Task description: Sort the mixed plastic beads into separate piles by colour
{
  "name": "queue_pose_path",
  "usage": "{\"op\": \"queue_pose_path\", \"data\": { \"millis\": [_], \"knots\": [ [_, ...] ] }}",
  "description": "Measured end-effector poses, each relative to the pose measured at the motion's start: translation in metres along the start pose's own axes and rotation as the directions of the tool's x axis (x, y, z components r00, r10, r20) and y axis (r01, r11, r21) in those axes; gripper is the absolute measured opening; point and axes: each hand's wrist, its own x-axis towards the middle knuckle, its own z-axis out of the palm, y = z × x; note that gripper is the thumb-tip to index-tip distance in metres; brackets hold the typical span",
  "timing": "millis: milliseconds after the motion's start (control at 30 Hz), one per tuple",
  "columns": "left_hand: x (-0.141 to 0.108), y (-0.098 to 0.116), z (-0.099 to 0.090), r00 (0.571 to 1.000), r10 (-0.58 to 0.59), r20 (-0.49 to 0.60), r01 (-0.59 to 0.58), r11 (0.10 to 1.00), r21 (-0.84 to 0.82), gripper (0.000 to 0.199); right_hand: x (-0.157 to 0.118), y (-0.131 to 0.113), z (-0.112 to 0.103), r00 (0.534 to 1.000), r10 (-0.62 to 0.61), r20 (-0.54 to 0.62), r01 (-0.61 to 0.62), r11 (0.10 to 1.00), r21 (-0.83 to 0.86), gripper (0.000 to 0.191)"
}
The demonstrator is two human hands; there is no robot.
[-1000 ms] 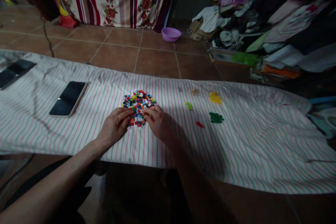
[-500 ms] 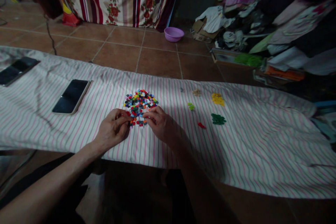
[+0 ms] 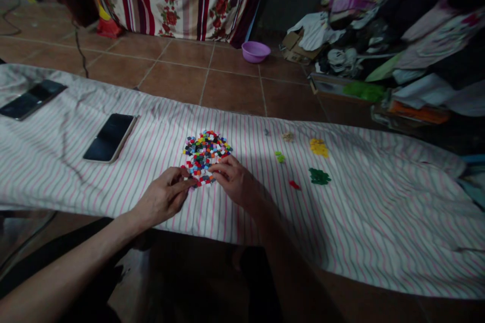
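Note:
A mixed pile of small coloured plastic pieces [image 3: 206,149] lies on the striped cloth, in front of both hands. At the pile's lower left edge, my left hand [image 3: 166,196] touches pieces with fingertips reaching out and somewhat apart. My right hand [image 3: 237,181] is at the lower right side, its thumb and forefinger drawn together over the pieces; whatever is between them is too small to make out. Sorted groups lie to the right: red pieces [image 3: 294,184], dark green pieces [image 3: 319,176], lime green pieces [image 3: 279,157], yellow pieces [image 3: 319,147], tan pieces [image 3: 287,137] and grey pieces [image 3: 266,132].
The striped cloth [image 3: 379,202] covers a long, low surface. Two phones lie on it at left, a nearer phone [image 3: 109,137] and a farther phone [image 3: 33,99]. Beyond, a purple basin [image 3: 256,52] stands on the tiled floor, with heaped clothes [image 3: 413,25] at right.
The whole view has shifted slightly, moving the scene to the right. My left fingertips sit a little lower along the pile's edge; my right hand stays over its lower right side.

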Motion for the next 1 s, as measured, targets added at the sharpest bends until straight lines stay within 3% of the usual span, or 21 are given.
{"op": "queue_pose_path", "data": {
  "millis": [300, 433, 733, 1000],
  "knots": [
    [-0.005, -0.005, -0.009, 0.996, -0.081, -0.04, 0.076, 0.991, -0.111, 0.031, 0.001, -0.001, -0.003, 0.999, 0.031, -0.009, -0.03, 0.998, 0.062, 0.019],
    [-0.008, -0.003, -0.014, 0.999, -0.033, -0.007, 0.032, 0.989, -0.145, 0.033, -0.004, -0.003, -0.01, 0.997, 0.066, 0.039, -0.07, 0.991, 0.116, 0.017],
    [-0.013, 0.005, -0.012, 0.992, 0.084, 0.098, -0.083, 0.996, -0.012, 0.032, -0.017, 0.002, -0.015, 0.991, -0.086, 0.1, 0.072, 0.988, 0.133, 0.019],
    [-0.015, 0.002, -0.01, 0.995, 0.091, 0.049, -0.09, 0.996, -0.019, 0.027, -0.019, 0.003, -0.017, 0.984, -0.128, 0.12, 0.115, 0.987, 0.112, 0.018]
  ]
}}
